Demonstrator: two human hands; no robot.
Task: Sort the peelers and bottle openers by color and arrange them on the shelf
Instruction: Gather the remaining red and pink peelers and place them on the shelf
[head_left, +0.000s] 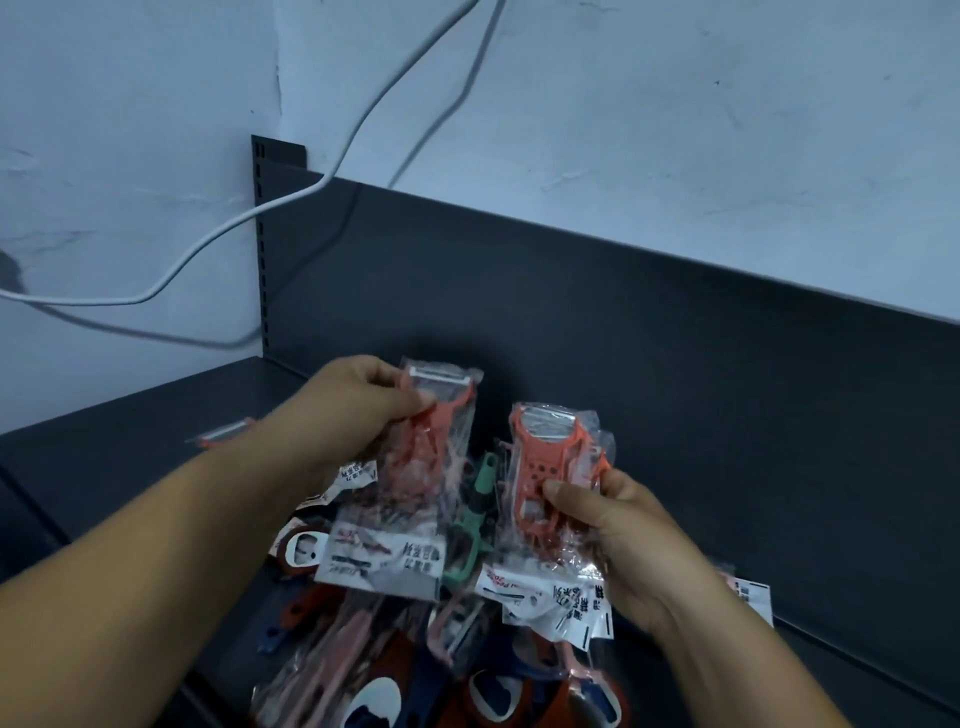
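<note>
Peelers (439, 441) in coral orange, both bagged, hang above the mixed pile (415, 670) on the shelf (130, 431), raised side by side, we judge, to match colours. Our left hand (363, 410) pinches one near its blade. Our right hand (618, 540) clasps the second packet (550, 467) (perhaps two stacked) at mid-handle, both forearms reaching forward.

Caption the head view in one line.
Left hand and right hand hold bagged orange plastic peelers over a dark metal shelf.

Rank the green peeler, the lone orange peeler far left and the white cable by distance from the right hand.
1. Green peeler, just left of the right hand.
2. Lone orange peeler, far left on the shelf.
3. White cable, on the wall.
</note>
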